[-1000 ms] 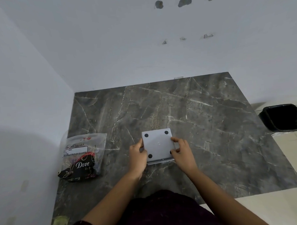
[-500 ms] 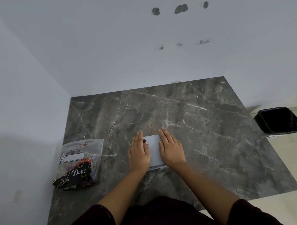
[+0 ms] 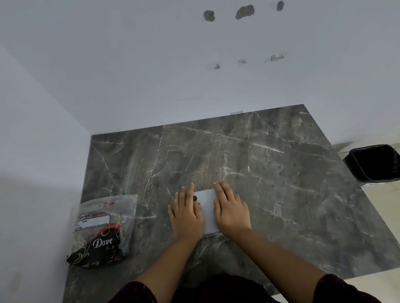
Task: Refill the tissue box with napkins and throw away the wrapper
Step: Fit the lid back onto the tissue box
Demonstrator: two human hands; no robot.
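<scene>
Pressing both palms flat on the small pale grey square tissue box (image 3: 208,210), which lies upside down on the dark grey marble-look tabletop (image 3: 276,182), near my edge of it. My left hand (image 3: 187,217) covers the box's left part, fingers straight and spread, nothing gripped. My right hand (image 3: 231,213) covers the right part, also flat and open, fingers pointing away from me. Only a strip of the box shows between the hands, with one black round foot pad (image 3: 195,198) visible just beside my left fingers. The clear plastic napkin pack with a black and red Dove print (image 3: 104,231) lies on the table well to the left of the box, close to the white wall (image 3: 34,158), untouched. The black bin (image 3: 378,164) stands on the floor off the table's right edge, well apart from everything. Dark maroon sleeves (image 3: 345,291) show at the bottom.
</scene>
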